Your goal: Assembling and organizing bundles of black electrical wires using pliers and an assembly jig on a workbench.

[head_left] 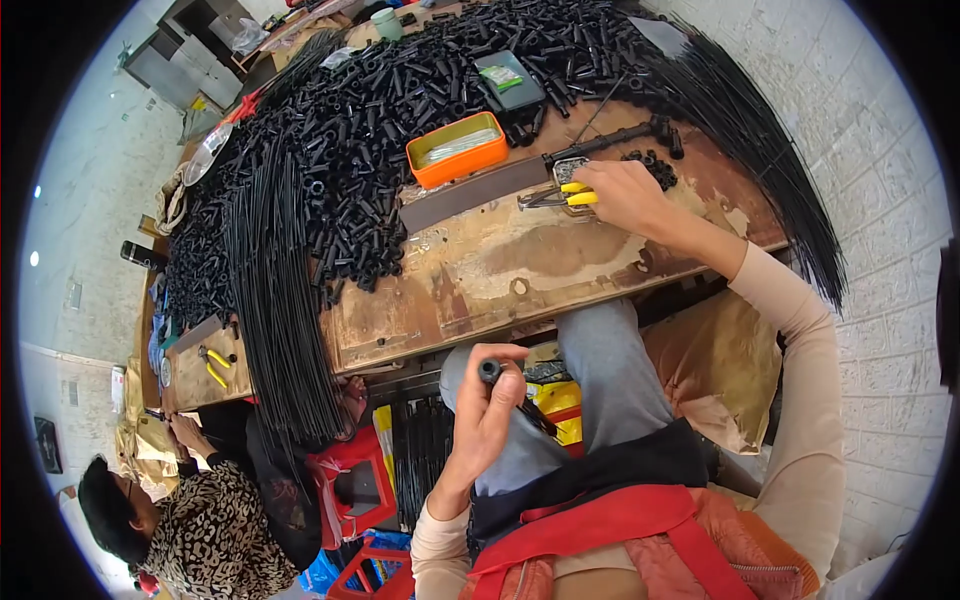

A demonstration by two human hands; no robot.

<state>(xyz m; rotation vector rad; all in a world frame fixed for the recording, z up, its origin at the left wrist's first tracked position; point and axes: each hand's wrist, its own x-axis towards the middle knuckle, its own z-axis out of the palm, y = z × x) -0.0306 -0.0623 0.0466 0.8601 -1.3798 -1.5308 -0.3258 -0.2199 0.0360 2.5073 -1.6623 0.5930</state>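
My left hand (487, 405) is raised over my lap and grips a short black tube (492, 372) with a thin black rod running down from it. My right hand (622, 192) reaches out over the worn wooden workbench (500, 275) and closes on yellow-handled pliers (566, 194), whose jaws point left. A dark flat metal bar (475, 192) lies just left of the pliers. A small cluster of black tubes (655, 165) sits behind my right hand.
A large heap of short black tubes (350, 150) covers the bench's far side, with long black rods (280, 290) draped over the left edge and more rods (770, 170) at right. An orange tray (457, 150) sits on the heap. Another person (190, 520) sits lower left beside other yellow pliers (214, 366).
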